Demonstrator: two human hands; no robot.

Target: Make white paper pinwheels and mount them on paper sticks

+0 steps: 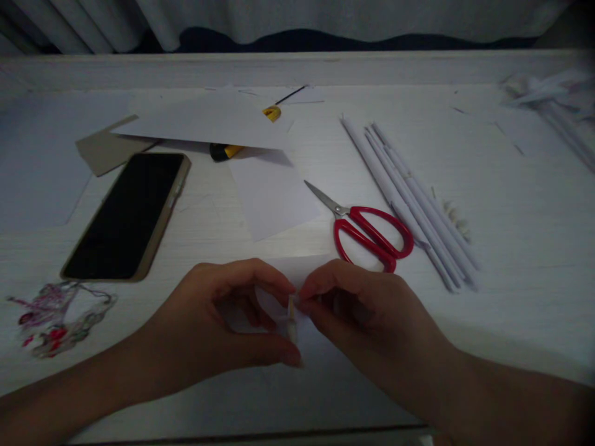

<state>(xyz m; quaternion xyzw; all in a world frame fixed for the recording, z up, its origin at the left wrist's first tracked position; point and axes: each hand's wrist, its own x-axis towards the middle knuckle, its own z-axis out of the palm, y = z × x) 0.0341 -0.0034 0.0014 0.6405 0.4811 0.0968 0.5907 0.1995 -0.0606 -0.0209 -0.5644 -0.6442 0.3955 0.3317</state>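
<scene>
At the front of the white table, my left hand (pixel 237 316) is closed, its thumb and fingertips holding the two ends of a small, narrow whitish piece (pixel 292 328) with a yellowish strip near the top. The dim light blurs it, so I cannot tell what it is made of. My right hand (pixel 362 310) is closed too, pinching at the upper end of the same piece, with fingertips almost touching those of my left hand. Beneath both hands lies a white paper sheet (pixel 302 269). Red-handled scissors (pixel 367 232) rest just beyond my right hand, blades toward the upper left.
Rolled white paper tubes (pixel 409 204) lie right of the scissors. A phone (pixel 127 217) and tangled coloured threads (pixel 60 322) are at left. A raised paper sheet (pixel 204 121) partly covers a black-and-yellow tool (pixel 225 152). Crumpled white material (pixel 553 90) sits far right.
</scene>
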